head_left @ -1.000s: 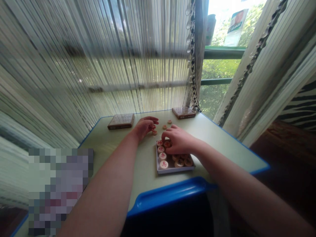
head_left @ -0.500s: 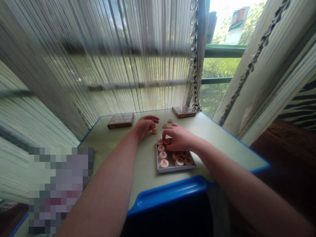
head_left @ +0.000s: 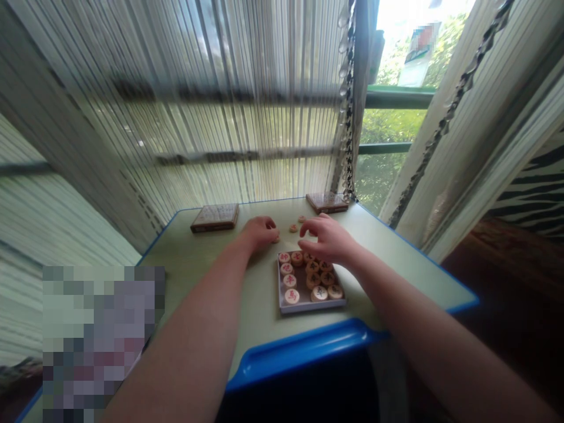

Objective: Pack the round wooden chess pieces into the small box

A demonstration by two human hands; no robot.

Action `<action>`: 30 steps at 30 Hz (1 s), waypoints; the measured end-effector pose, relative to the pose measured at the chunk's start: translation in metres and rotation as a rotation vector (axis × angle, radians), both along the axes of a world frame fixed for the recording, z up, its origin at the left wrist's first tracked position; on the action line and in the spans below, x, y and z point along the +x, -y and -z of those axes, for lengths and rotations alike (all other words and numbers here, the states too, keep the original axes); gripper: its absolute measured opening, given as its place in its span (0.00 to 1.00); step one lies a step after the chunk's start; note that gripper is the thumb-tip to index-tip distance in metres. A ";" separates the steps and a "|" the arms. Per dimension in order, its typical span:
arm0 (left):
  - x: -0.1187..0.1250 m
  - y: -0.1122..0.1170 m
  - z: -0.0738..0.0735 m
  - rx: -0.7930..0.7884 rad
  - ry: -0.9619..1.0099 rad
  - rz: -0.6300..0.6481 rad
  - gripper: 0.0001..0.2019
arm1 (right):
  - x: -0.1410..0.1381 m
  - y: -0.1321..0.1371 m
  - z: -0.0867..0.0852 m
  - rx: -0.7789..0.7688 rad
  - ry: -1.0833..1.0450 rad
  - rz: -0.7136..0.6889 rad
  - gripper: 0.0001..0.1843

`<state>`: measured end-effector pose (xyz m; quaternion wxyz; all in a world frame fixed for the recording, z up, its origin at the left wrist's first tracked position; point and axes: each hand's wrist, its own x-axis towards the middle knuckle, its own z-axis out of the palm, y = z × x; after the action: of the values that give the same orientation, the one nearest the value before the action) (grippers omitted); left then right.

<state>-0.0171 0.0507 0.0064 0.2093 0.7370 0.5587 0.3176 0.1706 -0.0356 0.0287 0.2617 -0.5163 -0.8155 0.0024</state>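
Note:
A shallow grey tray (head_left: pixel 282 305) lies on the pale green table (head_left: pixel 211 258) and holds several round wooden game discs (head_left: pixel 291 295) with red and dark characters. My right hand (head_left: pixel 328 238) hovers just past the tray's far edge, fingers spread, nothing in it. My left hand (head_left: pixel 261 231) rests curled on the table to the left of it, fingers closed over a loose disc (head_left: pixel 276 239) at its fingertips. Two more loose discs (head_left: pixel 293 228) lie on the table between the hands.
Two flat brown boxes lie at the table's far side, one on the left (head_left: pixel 215 217) and one on the right (head_left: pixel 328 202). The table has a blue rim (head_left: pixel 304 352). String curtains (head_left: pixel 198 117) and a window (head_left: pixel 388 147) stand behind it.
My right hand has lifted off the discs in the tray and moved away towards the loose discs, fingers opening. My left hand has curled tighter over a loose disc.

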 end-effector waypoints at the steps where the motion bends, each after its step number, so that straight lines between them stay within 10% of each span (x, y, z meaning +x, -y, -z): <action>1: 0.000 0.001 -0.001 -0.012 -0.041 0.029 0.07 | 0.002 -0.002 0.001 0.030 -0.030 0.045 0.10; 17: 0.001 0.007 -0.009 0.033 -0.223 0.035 0.09 | 0.040 -0.050 0.041 -0.066 -0.232 0.446 0.14; 30: -0.007 -0.001 0.006 0.130 -0.054 -0.081 0.09 | 0.044 -0.056 0.041 -0.179 -0.278 0.435 0.15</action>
<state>-0.0237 0.0517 0.0006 0.1330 0.7343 0.5716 0.3412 0.2142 0.0204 -0.0122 0.3188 -0.6951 -0.6382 0.0888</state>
